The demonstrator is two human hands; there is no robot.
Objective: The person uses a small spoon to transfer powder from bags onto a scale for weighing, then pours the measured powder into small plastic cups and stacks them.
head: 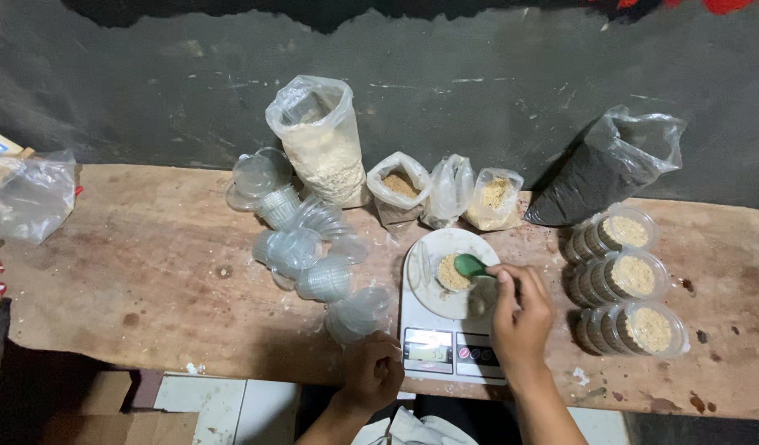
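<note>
My right hand (521, 311) holds a green spoon (472, 265) over a small clear cup (450, 273) with tan crumbly stuff in it. The cup stands on the round white pan of a kitchen scale (445, 330) at the table's front edge. My left hand (371, 371) rests curled at the front edge just left of the scale, below a clear cup (359, 311) lying on its side; whether it holds anything cannot be made out.
Empty clear cups (301, 239) are heaped left of the scale. Behind stand plastic bags: a tall one of pale flakes (321, 144), small ones of tan powder (400, 189) and a dark one (598, 177). Filled cups (631, 276) lie in rows at right on the wooden table (148, 272).
</note>
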